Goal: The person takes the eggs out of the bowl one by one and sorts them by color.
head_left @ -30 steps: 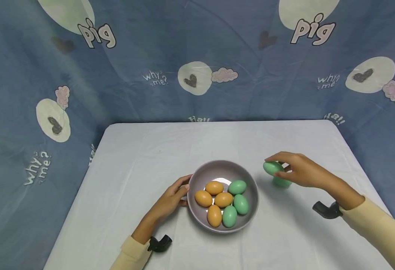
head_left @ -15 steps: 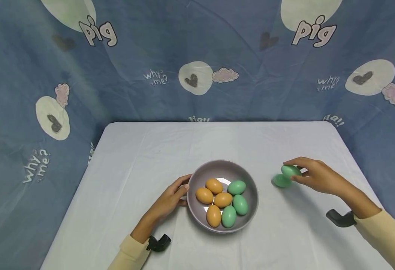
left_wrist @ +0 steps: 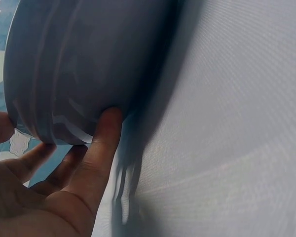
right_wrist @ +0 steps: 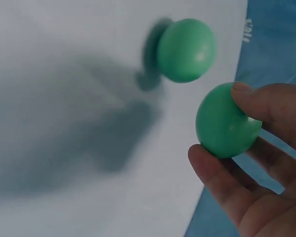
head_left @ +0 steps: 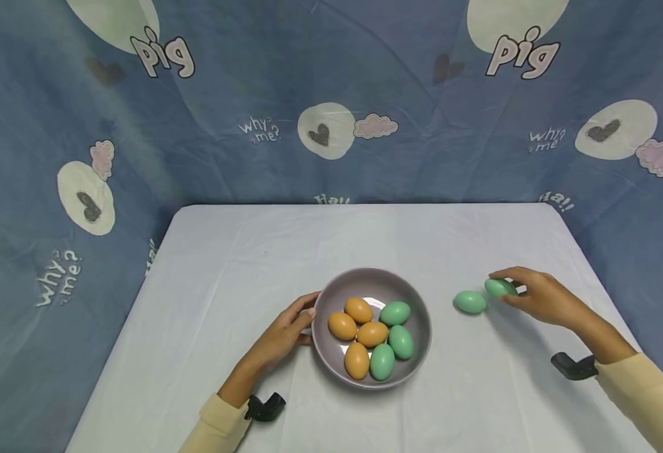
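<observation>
A grey bowl [head_left: 328,371] stands mid-table with several orange eggs [head_left: 342,326] and three green eggs in it [head_left: 401,342]. My left hand [head_left: 283,333] holds the bowl's left side; in the left wrist view its fingers [left_wrist: 106,138] touch the outer wall and the thumb is at the rim. To the right of the bowl, my right hand [head_left: 543,299] pinches a green egg [right_wrist: 227,123] between thumb and fingertips. Just left of that egg, another green egg [head_left: 470,302] lies on the table.
A white cloth [head_left: 263,251] covers the table. Behind and beside it hangs a blue printed curtain [head_left: 207,145]. Black wrist mounts [head_left: 573,366] sit at both cuffs.
My right hand has carried its green egg to the right, from above the lying egg to beside it. The left hand and the bowl have stayed in place.
</observation>
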`<action>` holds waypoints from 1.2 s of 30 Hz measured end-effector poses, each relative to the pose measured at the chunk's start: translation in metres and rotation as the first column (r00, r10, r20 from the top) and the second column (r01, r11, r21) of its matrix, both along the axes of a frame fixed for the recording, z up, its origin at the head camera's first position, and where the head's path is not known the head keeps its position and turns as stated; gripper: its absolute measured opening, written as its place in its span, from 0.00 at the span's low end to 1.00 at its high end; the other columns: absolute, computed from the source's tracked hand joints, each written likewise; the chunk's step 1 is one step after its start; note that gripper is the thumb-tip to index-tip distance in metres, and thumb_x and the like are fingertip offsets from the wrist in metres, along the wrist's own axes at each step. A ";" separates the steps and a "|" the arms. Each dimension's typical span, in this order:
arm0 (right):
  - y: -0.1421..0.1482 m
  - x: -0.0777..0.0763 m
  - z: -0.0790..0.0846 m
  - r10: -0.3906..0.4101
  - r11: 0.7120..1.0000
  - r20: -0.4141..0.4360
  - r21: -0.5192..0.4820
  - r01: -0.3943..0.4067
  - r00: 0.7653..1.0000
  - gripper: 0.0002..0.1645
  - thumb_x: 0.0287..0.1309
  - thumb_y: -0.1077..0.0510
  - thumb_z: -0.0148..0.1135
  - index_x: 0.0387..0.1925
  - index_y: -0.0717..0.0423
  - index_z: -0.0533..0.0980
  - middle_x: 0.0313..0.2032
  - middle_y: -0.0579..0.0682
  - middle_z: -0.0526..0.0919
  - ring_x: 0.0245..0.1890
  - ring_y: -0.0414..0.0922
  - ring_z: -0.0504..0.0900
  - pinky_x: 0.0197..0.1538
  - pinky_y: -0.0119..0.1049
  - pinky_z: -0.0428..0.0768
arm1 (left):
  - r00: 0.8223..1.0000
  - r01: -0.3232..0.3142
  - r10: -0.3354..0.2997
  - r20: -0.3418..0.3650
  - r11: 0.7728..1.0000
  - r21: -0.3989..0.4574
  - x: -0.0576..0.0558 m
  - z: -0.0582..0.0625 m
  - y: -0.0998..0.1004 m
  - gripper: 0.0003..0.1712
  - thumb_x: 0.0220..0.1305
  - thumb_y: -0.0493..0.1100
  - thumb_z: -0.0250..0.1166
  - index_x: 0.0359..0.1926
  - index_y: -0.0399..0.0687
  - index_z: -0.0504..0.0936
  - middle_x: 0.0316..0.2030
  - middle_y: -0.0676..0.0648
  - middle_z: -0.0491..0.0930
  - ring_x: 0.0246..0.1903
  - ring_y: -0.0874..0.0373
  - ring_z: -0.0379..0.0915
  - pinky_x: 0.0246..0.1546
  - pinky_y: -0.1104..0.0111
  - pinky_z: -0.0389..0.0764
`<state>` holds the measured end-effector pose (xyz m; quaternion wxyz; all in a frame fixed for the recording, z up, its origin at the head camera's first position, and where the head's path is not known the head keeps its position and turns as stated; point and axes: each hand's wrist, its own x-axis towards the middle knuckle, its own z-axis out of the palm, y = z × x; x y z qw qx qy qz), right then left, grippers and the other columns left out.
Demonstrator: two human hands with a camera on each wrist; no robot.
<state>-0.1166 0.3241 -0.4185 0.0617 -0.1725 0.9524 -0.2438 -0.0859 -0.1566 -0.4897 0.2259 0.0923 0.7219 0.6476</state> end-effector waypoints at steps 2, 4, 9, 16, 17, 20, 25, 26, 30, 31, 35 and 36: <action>0.002 0.000 -0.005 -0.007 1.000 0.007 0.004 0.007 1.000 0.27 0.50 0.64 0.67 0.54 0.58 0.74 0.52 0.63 0.77 0.48 0.60 0.77 0.41 0.49 0.81 | 1.000 -0.004 0.004 0.000 1.000 -0.003 0.000 0.000 0.000 0.28 0.69 0.58 0.49 0.67 0.62 0.60 0.66 0.46 0.60 0.53 0.47 0.71 0.41 0.65 0.82; 0.004 0.000 -0.009 -0.014 1.000 0.019 0.006 0.014 1.000 0.27 0.50 0.63 0.67 0.54 0.59 0.74 0.52 0.63 0.77 0.48 0.61 0.77 0.41 0.51 0.81 | 1.000 -0.004 0.004 -0.006 1.000 -0.009 0.000 0.001 0.000 0.28 0.69 0.58 0.49 0.67 0.61 0.60 0.66 0.45 0.60 0.53 0.48 0.71 0.41 0.65 0.82; 0.005 0.001 -0.018 -0.033 0.999 0.053 0.005 0.032 0.998 0.27 0.51 0.63 0.65 0.55 0.59 0.73 0.53 0.64 0.76 0.49 0.62 0.76 0.41 0.52 0.80 | 1.000 -0.002 0.002 -0.008 1.000 -0.009 0.001 0.001 0.000 0.28 0.69 0.57 0.48 0.68 0.59 0.59 0.67 0.44 0.59 0.54 0.47 0.70 0.42 0.66 0.82; 0.007 0.001 -0.027 -0.054 0.998 0.089 0.014 0.053 0.995 0.27 0.52 0.63 0.64 0.56 0.59 0.72 0.54 0.64 0.75 0.50 0.62 0.75 0.43 0.54 0.79 | 1.000 0.006 -0.006 -0.002 1.000 -0.004 0.001 0.003 0.001 0.28 0.70 0.56 0.48 0.68 0.58 0.59 0.67 0.44 0.58 0.54 0.45 0.70 0.42 0.65 0.82; 0.007 0.001 -0.028 -0.053 0.999 0.086 0.012 0.052 0.995 0.27 0.52 0.62 0.64 0.56 0.59 0.72 0.53 0.64 0.75 0.50 0.62 0.76 0.43 0.54 0.79 | 1.000 0.007 -0.007 0.001 1.000 -0.005 0.001 0.004 0.001 0.28 0.70 0.57 0.48 0.68 0.59 0.59 0.67 0.44 0.58 0.55 0.45 0.69 0.42 0.65 0.82; 0.007 0.001 -0.032 -0.051 0.999 0.078 0.010 0.050 0.996 0.26 0.52 0.62 0.65 0.55 0.59 0.73 0.53 0.63 0.76 0.49 0.61 0.76 0.44 0.54 0.79 | 1.000 0.010 -0.010 0.000 1.000 -0.004 0.001 0.004 0.001 0.28 0.70 0.57 0.48 0.68 0.58 0.59 0.68 0.45 0.58 0.55 0.46 0.69 0.43 0.65 0.82; 0.007 0.001 -0.034 -0.036 0.999 0.067 -0.002 0.036 0.997 0.27 0.51 0.61 0.67 0.54 0.59 0.73 0.51 0.63 0.77 0.46 0.59 0.78 0.41 0.51 0.80 | 1.000 0.016 -0.016 -0.002 1.000 0.013 0.000 0.001 0.001 0.28 0.70 0.57 0.48 0.67 0.58 0.59 0.66 0.44 0.60 0.55 0.46 0.70 0.43 0.64 0.82; 0.007 0.001 -0.034 -0.032 0.999 0.065 -0.006 0.033 0.997 0.27 0.51 0.61 0.67 0.54 0.59 0.73 0.51 0.63 0.77 0.46 0.59 0.78 0.41 0.50 0.80 | 1.000 0.018 -0.018 -0.004 1.000 0.018 -0.001 0.001 0.001 0.28 0.70 0.57 0.48 0.67 0.59 0.59 0.65 0.44 0.60 0.55 0.46 0.71 0.43 0.63 0.82; 0.006 0.001 -0.034 -0.022 1.000 0.058 -0.009 0.022 0.998 0.27 0.50 0.61 0.68 0.54 0.59 0.73 0.50 0.63 0.77 0.44 0.58 0.79 0.39 0.48 0.80 | 1.000 0.019 -0.019 -0.007 0.999 0.027 -0.001 -0.001 0.000 0.26 0.69 0.57 0.49 0.66 0.62 0.60 0.65 0.46 0.60 0.55 0.46 0.71 0.43 0.63 0.82; 0.006 0.000 -0.034 -0.021 1.000 0.058 -0.007 0.021 0.998 0.27 0.50 0.61 0.68 0.54 0.60 0.73 0.50 0.63 0.77 0.44 0.58 0.79 0.39 0.48 0.80 | 1.000 0.021 -0.021 -0.010 0.999 0.029 -0.001 -0.001 0.000 0.26 0.69 0.57 0.49 0.66 0.62 0.60 0.65 0.46 0.60 0.55 0.45 0.70 0.43 0.62 0.82; 0.006 0.000 -0.035 -0.019 1.000 0.058 0.000 0.019 0.998 0.28 0.50 0.60 0.68 0.54 0.60 0.73 0.51 0.63 0.77 0.44 0.58 0.79 0.40 0.49 0.80 | 1.000 0.021 -0.021 -0.011 0.999 0.033 -0.001 -0.001 0.000 0.27 0.69 0.57 0.49 0.66 0.62 0.60 0.66 0.47 0.59 0.55 0.46 0.70 0.43 0.63 0.82; 0.006 0.000 -0.035 -0.017 1.000 0.059 0.000 0.017 0.998 0.28 0.50 0.60 0.68 0.54 0.60 0.73 0.51 0.63 0.77 0.44 0.58 0.79 0.40 0.49 0.80 | 1.000 0.020 -0.020 -0.010 0.999 0.032 -0.001 -0.001 0.000 0.27 0.69 0.57 0.49 0.67 0.62 0.60 0.66 0.47 0.60 0.55 0.45 0.70 0.43 0.63 0.82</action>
